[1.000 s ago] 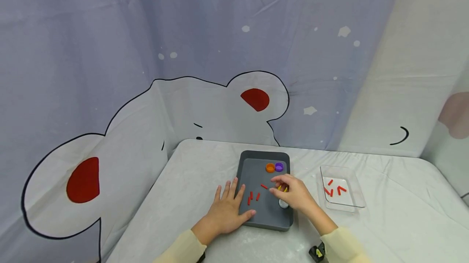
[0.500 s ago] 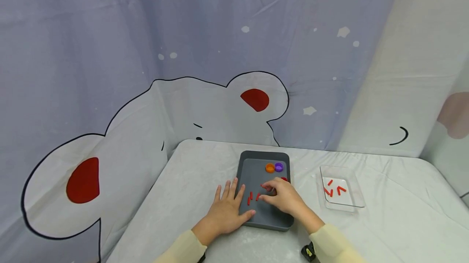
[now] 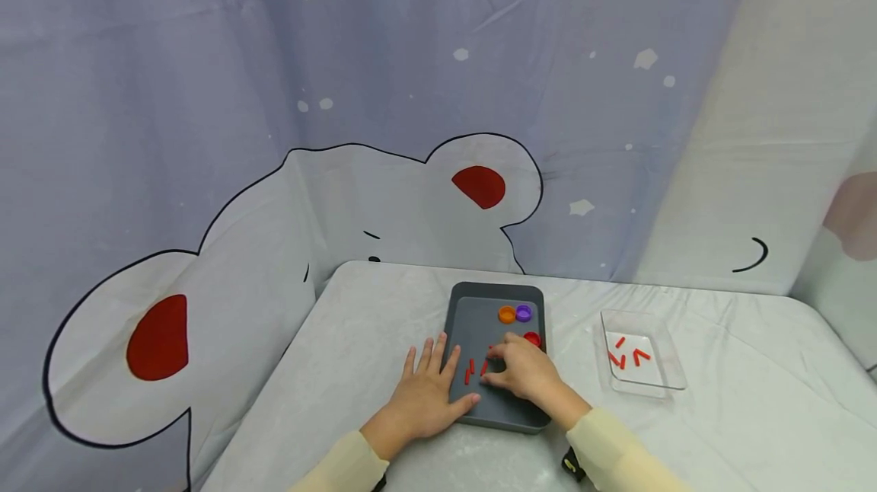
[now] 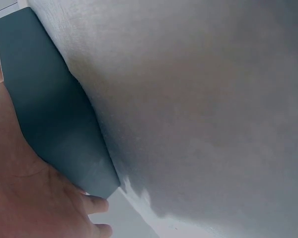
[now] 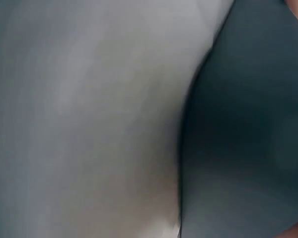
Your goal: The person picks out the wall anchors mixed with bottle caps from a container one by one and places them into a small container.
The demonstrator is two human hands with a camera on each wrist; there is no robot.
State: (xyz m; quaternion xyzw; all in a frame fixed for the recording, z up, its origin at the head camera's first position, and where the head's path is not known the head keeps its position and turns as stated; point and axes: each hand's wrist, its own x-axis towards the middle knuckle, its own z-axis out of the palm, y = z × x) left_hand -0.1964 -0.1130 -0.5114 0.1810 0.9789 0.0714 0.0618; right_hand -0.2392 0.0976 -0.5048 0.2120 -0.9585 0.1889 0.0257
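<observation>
My left hand lies flat with spread fingers at the left edge of a grey tray. In the left wrist view, the palm and fingertips of this hand show beside the tray's dark side. Over the middle of the tray, my right hand bends down, thumb and fingertips pinching a small red stick. To its left lie two more red sticks. Another red tip peeks out by the index finger. The right hand covers part of the tray.
An orange cup, a purple cup and a red cup stand on the tray's right side. Right of the tray sits a clear plastic box with several red sticks in it. A curtain hangs behind the table.
My right hand has moved left from the tray's right side to the red sticks. The red cup has come into sight; a whitish round thing is now covered. The left hand stays still.
</observation>
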